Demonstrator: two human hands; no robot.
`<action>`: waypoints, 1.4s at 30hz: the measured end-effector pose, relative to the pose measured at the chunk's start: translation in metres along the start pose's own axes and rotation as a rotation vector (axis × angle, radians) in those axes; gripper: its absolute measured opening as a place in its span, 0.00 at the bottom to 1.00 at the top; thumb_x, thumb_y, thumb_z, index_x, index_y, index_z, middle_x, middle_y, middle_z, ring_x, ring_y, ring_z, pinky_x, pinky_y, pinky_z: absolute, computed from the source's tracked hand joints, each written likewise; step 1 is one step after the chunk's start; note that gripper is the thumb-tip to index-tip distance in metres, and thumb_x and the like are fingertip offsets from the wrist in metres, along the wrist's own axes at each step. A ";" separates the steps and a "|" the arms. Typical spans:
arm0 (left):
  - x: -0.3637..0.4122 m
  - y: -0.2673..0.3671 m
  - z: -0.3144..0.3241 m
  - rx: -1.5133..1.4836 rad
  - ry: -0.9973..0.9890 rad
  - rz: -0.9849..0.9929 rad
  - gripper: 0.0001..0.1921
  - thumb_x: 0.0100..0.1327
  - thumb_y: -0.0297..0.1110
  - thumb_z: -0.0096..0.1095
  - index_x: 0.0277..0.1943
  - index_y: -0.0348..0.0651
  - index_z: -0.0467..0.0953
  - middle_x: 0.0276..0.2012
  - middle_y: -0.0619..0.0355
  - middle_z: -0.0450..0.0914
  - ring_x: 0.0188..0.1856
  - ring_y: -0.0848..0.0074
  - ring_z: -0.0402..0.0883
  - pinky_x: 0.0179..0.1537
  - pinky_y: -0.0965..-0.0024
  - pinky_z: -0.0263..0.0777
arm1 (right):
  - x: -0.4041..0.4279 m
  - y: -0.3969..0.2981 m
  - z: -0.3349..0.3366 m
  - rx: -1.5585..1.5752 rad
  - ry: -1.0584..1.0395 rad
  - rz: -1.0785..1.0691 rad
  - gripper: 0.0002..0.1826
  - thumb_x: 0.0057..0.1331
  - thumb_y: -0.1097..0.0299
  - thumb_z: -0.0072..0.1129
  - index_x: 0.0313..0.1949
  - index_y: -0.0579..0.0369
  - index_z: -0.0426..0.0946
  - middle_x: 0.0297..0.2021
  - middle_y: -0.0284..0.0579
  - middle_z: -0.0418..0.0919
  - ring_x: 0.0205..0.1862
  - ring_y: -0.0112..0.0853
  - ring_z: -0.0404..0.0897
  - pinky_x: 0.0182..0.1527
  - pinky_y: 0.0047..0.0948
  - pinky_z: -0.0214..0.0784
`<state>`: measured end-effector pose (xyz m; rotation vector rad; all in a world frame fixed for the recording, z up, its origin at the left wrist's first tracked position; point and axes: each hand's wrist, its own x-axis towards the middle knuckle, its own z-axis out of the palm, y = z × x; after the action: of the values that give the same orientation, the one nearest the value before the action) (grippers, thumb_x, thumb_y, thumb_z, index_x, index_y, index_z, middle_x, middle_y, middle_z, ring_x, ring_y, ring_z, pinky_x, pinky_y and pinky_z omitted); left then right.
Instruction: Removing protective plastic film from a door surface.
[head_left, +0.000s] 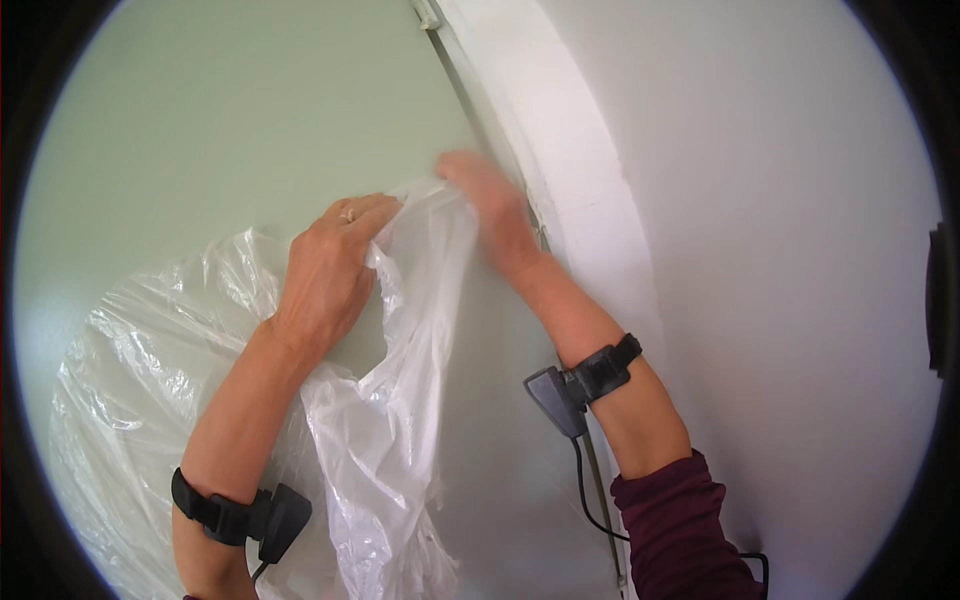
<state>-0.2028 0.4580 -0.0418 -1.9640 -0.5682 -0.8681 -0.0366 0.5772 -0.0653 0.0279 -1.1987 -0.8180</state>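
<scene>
A thin translucent plastic sheet (397, 405) hangs in loose folds over a smooth pale green panel, apparently a door (300, 112). My left hand (334, 262), a ring on one finger, lies against the panel with its fingertips on the sheet's gathered upper part. Just to its right, my right hand (491, 206) is blurred and closes around the top corner of the sheet, close to the panel's right edge. Its fingertips are partly hidden. Between the wrists the sheet drops in a crumpled strip, while a wider glossy part spreads out at left.
A metal hinge (425, 13) sits at the top of the narrow gap beside the panel. A white frame (577, 150) and a pale wall (772, 247) run along the right. Strapped black devices with cables are on both my forearms.
</scene>
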 end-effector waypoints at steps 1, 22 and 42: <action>0.000 0.002 -0.001 -0.017 -0.021 -0.020 0.19 0.44 0.15 0.49 0.44 0.33 0.70 0.43 0.47 0.73 0.45 0.58 0.71 0.46 0.67 0.67 | -0.003 0.001 -0.001 -0.008 -0.002 0.012 0.13 0.47 0.76 0.52 0.35 0.61 0.70 0.37 0.49 0.73 0.42 0.43 0.72 0.43 0.34 0.65; -0.007 0.022 -0.008 0.042 -0.122 0.232 0.24 0.33 0.12 0.49 0.40 0.31 0.70 0.41 0.48 0.73 0.48 0.58 0.70 0.50 0.63 0.65 | -0.020 -0.014 -0.039 -0.044 -0.100 -0.048 0.14 0.47 0.80 0.47 0.36 0.66 0.70 0.37 0.52 0.73 0.42 0.45 0.72 0.44 0.36 0.67; -0.023 0.021 -0.008 -0.050 -0.182 0.231 0.26 0.31 0.15 0.52 0.43 0.31 0.70 0.43 0.47 0.73 0.49 0.58 0.70 0.53 0.61 0.62 | -0.038 -0.028 -0.049 -0.029 -0.163 0.019 0.14 0.49 0.80 0.48 0.38 0.67 0.70 0.38 0.54 0.72 0.43 0.46 0.72 0.44 0.35 0.66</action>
<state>-0.2067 0.4392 -0.0673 -2.1191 -0.4149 -0.5693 -0.0162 0.5597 -0.1278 -0.0753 -1.3382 -0.8325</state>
